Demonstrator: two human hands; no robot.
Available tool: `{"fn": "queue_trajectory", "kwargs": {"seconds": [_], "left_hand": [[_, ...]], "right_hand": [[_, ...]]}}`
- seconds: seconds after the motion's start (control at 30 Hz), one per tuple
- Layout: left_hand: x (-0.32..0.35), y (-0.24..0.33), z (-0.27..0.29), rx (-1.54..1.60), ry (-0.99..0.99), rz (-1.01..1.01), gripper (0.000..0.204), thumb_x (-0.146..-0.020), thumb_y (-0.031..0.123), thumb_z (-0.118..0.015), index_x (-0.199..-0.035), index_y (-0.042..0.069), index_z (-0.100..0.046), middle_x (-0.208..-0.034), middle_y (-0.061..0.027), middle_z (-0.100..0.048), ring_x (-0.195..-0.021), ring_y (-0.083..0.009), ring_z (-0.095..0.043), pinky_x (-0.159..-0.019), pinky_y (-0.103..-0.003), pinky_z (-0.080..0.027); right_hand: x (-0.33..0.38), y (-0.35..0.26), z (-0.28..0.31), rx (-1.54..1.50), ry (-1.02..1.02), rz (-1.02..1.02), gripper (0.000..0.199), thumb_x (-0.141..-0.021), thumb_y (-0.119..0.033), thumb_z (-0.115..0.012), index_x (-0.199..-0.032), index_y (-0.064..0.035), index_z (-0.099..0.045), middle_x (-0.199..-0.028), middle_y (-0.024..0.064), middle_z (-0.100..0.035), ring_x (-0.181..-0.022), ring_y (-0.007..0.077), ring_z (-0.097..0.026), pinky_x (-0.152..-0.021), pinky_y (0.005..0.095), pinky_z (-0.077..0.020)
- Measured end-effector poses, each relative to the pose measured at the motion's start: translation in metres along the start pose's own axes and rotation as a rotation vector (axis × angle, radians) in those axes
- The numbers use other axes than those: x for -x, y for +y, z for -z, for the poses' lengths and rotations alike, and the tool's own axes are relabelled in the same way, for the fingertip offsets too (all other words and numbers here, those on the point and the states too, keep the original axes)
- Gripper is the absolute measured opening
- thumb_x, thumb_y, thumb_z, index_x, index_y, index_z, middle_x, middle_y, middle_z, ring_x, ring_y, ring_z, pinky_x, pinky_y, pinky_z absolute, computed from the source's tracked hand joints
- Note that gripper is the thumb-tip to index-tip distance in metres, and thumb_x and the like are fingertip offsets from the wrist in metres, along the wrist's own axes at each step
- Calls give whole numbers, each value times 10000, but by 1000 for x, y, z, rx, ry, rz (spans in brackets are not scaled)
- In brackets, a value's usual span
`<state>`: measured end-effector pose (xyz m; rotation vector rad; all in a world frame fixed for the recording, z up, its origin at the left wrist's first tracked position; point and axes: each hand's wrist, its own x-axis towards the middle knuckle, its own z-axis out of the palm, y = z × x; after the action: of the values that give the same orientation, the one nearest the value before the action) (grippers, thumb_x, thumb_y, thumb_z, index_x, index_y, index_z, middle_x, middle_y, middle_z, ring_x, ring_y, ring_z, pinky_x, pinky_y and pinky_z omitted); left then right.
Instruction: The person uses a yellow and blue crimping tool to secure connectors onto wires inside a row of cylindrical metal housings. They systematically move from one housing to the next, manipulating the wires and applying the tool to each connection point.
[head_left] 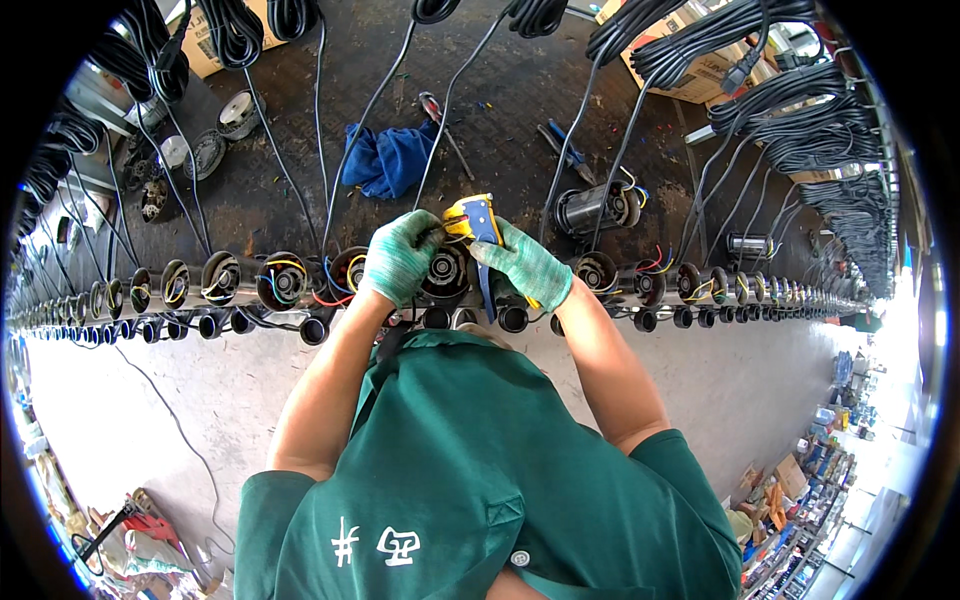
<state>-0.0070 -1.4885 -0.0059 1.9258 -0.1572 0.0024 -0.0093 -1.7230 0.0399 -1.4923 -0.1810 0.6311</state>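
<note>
My left hand (400,258), in a green knit glove, is closed in a pinch on a thin wire beside the jaws of a yellow and blue wire stripper (474,218). Gloved the same way, my right hand (528,265) wraps round that tool, and its blue handle points down toward me. Directly below the jaws sits a round metal motor housing (445,274) with its open end up. A black cable (432,165) comes down from the far side to my left hand. The fingertips of the left hand partly hide the wire end.
Similar housings (222,275) with coloured wires line the bench's near edge. Beyond them lie a blue cloth (388,160), a screwdriver (455,140), pliers (568,152) and a motor body on its side (598,208). Coiled black cables (690,50) and cardboard boxes (700,72) stand at the back.
</note>
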Motion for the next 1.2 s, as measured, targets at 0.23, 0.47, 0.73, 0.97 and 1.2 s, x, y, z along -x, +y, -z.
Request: {"fn": "queue_trajectory", "kwargs": {"seconds": [0.23, 0.47, 0.73, 0.97, 1.2], "left_hand": [[2, 6, 3, -35, 8, 5, 144, -996, 48, -732, -1119, -24, -714, -934, -103, -753, -853, -106, -635, -796, -300, -558], [1, 16, 3, -8, 47, 67, 138, -981, 86, -737, -1078, -11, -719, -879, -140, -737, -775, -178, -664, -757, -337, -555], [12, 73, 16, -231, -18, -181, 492, -836, 195, -861, -1290, 82, -707, -1213, -148, -714, -1083, -326, -676, -939, -426, -560], [-3, 104, -32, -679, -395, -514, 251, -885, 246, -772, -1115, 144, -782, -1025, -66, -744, -1062, -321, -673, -944, -473, -498], [-14, 106, -79, -1040, -541, -392, 173, -894, 235, -753, -1036, 138, -779, -1035, -114, -698, -1027, -350, -663, -890, -471, -515]], "right_hand": [[3, -29, -11, -136, 79, -375, 474, -1052, -185, -592, -1512, -93, -521, -1335, 66, -650, -1125, 138, -637, -1016, 300, -515], [13, -29, 5, -522, 145, 5, 674, -1015, -297, -628, -1596, -46, -396, -977, 169, -710, -805, 307, -747, -771, 458, -641], [79, -34, 49, -543, 474, 109, 568, -1011, -343, -680, -1493, -137, -460, -1019, 155, -699, -842, 362, -753, -742, 508, -648], [124, -9, 59, -443, 569, 149, 574, -1017, -316, -662, -1485, -92, -416, -1018, 159, -695, -843, 325, -754, -746, 477, -654], [142, 5, 55, -502, 558, 97, 560, -1029, -249, -650, -1506, -76, -413, -984, 126, -703, -816, 254, -746, -733, 396, -641]]}}
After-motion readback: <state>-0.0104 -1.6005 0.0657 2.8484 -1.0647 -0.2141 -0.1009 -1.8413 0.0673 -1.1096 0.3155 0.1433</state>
